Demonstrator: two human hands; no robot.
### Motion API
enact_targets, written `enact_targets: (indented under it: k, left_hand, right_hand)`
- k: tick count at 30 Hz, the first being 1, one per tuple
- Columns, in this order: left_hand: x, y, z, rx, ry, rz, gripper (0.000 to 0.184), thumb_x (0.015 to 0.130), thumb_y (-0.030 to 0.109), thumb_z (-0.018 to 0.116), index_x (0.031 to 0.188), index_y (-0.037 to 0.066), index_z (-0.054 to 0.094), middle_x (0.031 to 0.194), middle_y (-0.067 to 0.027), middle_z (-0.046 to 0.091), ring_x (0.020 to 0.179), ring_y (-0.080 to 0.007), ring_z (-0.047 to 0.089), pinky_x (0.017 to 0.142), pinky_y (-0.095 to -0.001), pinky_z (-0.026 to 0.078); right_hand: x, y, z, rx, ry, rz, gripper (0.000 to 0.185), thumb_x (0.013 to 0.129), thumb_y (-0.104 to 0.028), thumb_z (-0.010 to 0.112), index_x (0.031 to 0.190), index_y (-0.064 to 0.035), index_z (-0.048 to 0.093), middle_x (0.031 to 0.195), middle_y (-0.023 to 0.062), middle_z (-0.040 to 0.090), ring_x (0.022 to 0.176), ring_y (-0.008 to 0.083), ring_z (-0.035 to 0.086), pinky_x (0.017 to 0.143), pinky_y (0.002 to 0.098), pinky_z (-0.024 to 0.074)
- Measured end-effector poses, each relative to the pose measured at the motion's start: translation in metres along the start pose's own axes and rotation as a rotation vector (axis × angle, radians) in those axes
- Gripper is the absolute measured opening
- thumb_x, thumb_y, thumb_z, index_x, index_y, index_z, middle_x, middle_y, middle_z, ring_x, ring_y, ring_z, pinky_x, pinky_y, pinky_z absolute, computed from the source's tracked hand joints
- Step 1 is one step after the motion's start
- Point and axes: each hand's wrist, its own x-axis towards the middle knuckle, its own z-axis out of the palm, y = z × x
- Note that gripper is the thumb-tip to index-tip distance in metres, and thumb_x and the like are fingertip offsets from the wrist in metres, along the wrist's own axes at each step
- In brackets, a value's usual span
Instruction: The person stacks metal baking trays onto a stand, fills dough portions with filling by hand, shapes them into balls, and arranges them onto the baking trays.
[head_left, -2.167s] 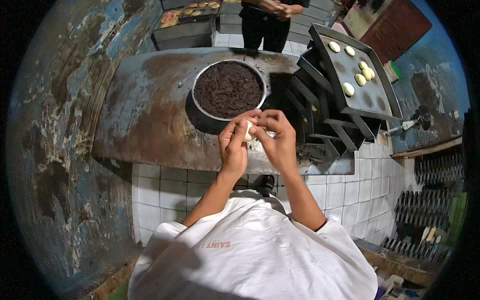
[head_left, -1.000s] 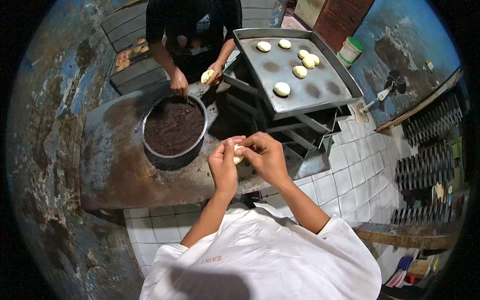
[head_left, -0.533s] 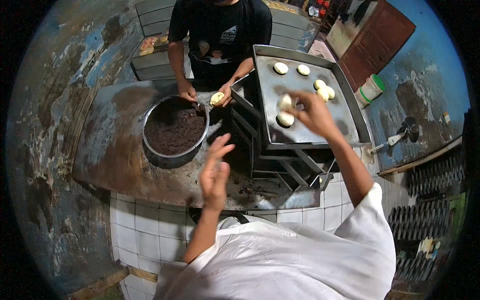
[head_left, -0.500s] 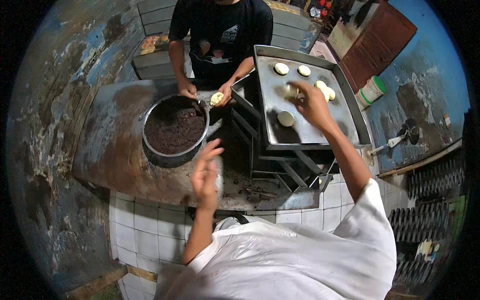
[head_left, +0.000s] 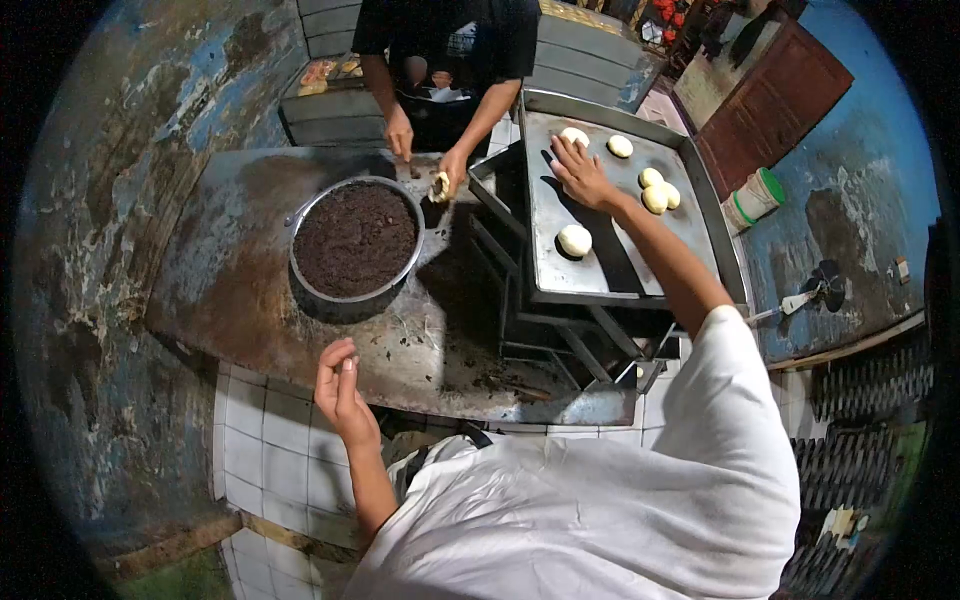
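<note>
My right hand (head_left: 583,175) reaches over the metal baking tray (head_left: 640,262), fingers stretched out. Its fingertips partly cover a round dough ball (head_left: 576,136) near the tray's back left; whether they press on it I cannot tell. Another dough ball (head_left: 619,147) lies just right of it, and one more dough ball (head_left: 575,240) sits towards the front left. Three dough balls (head_left: 655,199) touch in a cluster beyond my forearm. My left hand (head_left: 347,395) hangs empty before the table's front edge, fingers loosely bent and apart.
A round pan (head_left: 421,250) of dark crumbly filling stands on the worn table (head_left: 215,270). Across from me, a person's hand (head_left: 455,172) holds an opened piece of dough; their other hand grips a small tool. More trays (head_left: 570,345) are stacked crosswise under the top one.
My right hand has moved back and left over the tray, its fingers now stretched out. My left hand has drawn down and left. The co-worker's tool has left the pan and is beside the dough.
</note>
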Motion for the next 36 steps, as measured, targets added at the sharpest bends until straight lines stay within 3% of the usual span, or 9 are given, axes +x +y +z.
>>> enact_targets:
  k: [2,4,6,12,15,22,30,34,36]
  left_hand:
    - [-0.003,0.002,-0.002,0.012,-0.037,0.015,0.015,0.098,0.008,0.058,0.108,0.003,0.068,0.124,-0.009,0.063,0.116,-0.019,0.057,0.097,-0.0339,0.043]
    - [0.0,-0.001,-0.002,0.029,-0.041,0.015,0.016,0.097,0.008,0.058,0.108,0.002,0.068,0.123,-0.0095,0.063,0.117,-0.0188,0.056,0.098,-0.034,0.043]
    - [0.0,-0.004,-0.001,-0.002,-0.026,-0.019,0.016,0.097,0.007,0.058,0.107,0.002,0.068,0.122,-0.0095,0.063,0.115,-0.0187,0.057,0.097,-0.0337,0.044]
    - [0.01,0.0,0.075,-0.054,-0.295,-0.038,0.015,0.094,0.008,0.062,0.104,-0.001,0.069,0.111,-0.008,0.067,0.106,-0.0157,0.059,0.096,-0.0309,0.044]
    - [0.004,0.018,0.132,-0.047,-0.518,0.029,0.012,0.096,0.005,0.061,0.1,-0.001,0.07,0.109,-0.0072,0.067,0.102,-0.014,0.061,0.094,-0.0277,0.045]
    - [-0.032,0.039,0.221,-0.348,-0.815,-0.271,0.034,0.097,0.019,0.073,0.12,-0.005,0.066,0.11,-0.0075,0.069,0.1,-0.0097,0.062,0.088,-0.0248,0.05]
    - [-0.061,0.022,0.164,-0.457,-0.662,-0.509,0.024,0.102,0.021,0.065,0.112,0.0,0.063,0.104,-0.0046,0.069,0.093,-0.0088,0.064,0.085,-0.0248,0.051]
    - [-0.043,-0.024,0.096,-0.49,-0.488,-0.816,0.03,0.107,0.025,0.055,0.122,-0.001,0.058,0.113,-0.0075,0.066,0.106,-0.0156,0.063,0.096,-0.0333,0.05]
    - [-0.041,-0.046,0.057,-0.48,-0.448,-0.861,0.035,0.108,0.029,0.052,0.125,-0.002,0.058,0.12,-0.0099,0.064,0.112,-0.0191,0.061,0.102,-0.0374,0.048]
  right_hand:
    - [-0.011,-0.003,-0.02,-0.004,-0.018,-0.014,0.067,0.106,-0.056,0.033,0.161,-0.0181,0.025,0.167,0.0112,0.023,0.155,0.0369,0.016,0.119,0.066,0.0151]
    - [-0.024,0.02,-0.044,0.186,0.349,-0.126,0.047,0.093,-0.041,0.069,0.129,-0.0108,0.065,0.132,0.0144,0.065,0.131,0.0369,0.054,0.108,0.0646,0.0318]
    - [-0.065,0.015,-0.08,-0.26,0.291,0.114,0.041,0.083,-0.04,0.078,0.11,-0.0099,0.07,0.109,0.0102,0.073,0.109,0.0332,0.066,0.096,0.0615,0.0385]
    - [-0.138,0.009,-0.068,-0.312,0.097,0.37,0.024,0.082,-0.027,0.075,0.099,-0.0101,0.074,0.093,0.0101,0.075,0.09,0.0342,0.07,0.087,0.0542,0.0422]
    - [-0.16,0.0,-0.094,0.247,0.276,0.382,0.024,0.095,-0.022,0.069,0.105,0.0007,0.071,0.086,0.0083,0.073,0.082,0.0151,0.066,0.078,0.0293,0.0499]
    - [-0.241,-0.164,-0.14,1.38,0.138,0.269,0.03,0.103,-0.027,0.061,0.112,0.001,0.066,0.1,0.0004,0.068,0.096,0.0076,0.06,0.086,0.0232,0.0462]
    - [-0.245,-0.262,-0.02,0.784,0.807,0.407,0.03,0.102,-0.029,0.063,0.097,0.0,0.061,0.081,0.0154,0.065,0.067,0.0229,0.06,0.065,0.0352,0.0495]
    - [-0.241,-0.269,0.079,1.451,0.306,0.533,0.037,0.106,-0.039,0.057,0.092,-0.0047,0.063,0.078,0.0005,0.062,0.073,0.0088,0.054,0.065,0.0274,0.0456]
    - [-0.251,-0.271,0.101,1.932,-0.175,0.9,0.05,0.104,-0.054,0.05,0.096,-0.0069,0.066,0.079,-0.0002,0.062,0.07,0.0103,0.055,0.065,0.0288,0.0457]
